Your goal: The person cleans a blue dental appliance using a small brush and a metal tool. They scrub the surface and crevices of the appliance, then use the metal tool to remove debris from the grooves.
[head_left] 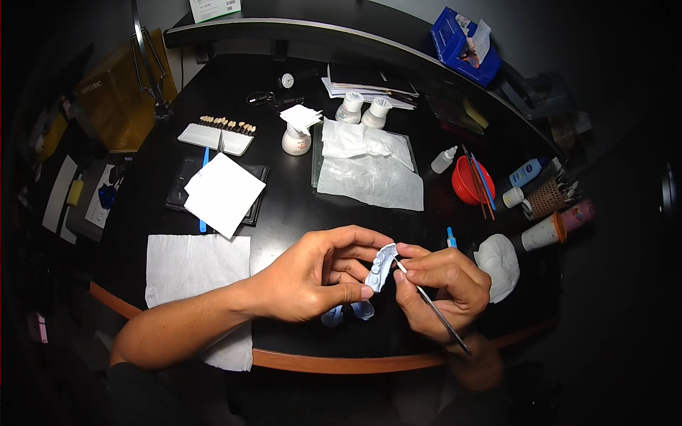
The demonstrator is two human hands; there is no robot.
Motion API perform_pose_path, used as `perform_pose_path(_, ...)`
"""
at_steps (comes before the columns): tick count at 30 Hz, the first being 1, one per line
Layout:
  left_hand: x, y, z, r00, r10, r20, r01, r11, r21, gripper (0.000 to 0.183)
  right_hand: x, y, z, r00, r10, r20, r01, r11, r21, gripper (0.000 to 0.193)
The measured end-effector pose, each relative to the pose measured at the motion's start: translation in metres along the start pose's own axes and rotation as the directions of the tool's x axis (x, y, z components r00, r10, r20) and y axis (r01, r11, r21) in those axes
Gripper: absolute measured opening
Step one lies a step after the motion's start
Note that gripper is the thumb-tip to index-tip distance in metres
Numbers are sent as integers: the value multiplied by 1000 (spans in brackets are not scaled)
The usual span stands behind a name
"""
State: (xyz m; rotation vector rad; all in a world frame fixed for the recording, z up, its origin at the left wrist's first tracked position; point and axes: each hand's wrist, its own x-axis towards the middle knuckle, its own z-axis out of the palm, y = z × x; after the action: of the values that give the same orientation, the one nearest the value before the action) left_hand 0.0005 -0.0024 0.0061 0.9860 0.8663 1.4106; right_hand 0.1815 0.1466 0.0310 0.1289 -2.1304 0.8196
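Treat the pale-blue dental arch model, held over the table towards its near edge, as probably light, stiff and brittle, gripping by base not teeth, with fingers of the left hand clamped on it and those of the right hand on a metal dental instrument

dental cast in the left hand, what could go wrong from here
The slim metal instrument in the right hand has its tip at the dental cast, so a slip might scratch the cast or jab the left hand. The cast is held by fingertips over the black table, so a loosened pinch could drop and perhaps chip it.
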Motion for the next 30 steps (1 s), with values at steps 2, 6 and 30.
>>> perform_pose_path(2,0,-1,1,1000,8,3,-8,1000,1,65,-1,0,0,1000,11,-8,-11,1000,12,12)
perform_pose_path(6,0,0,2,1000,12,-11,-12,1000,4,65,-1,0,0,1000,16,-2,-16,1000,-3,12)
perform_pose_path(30,-1,1,1,1000,27,-10,-27,999,17,65,1,1,-2,999,-16,49,15,1000,16,15)
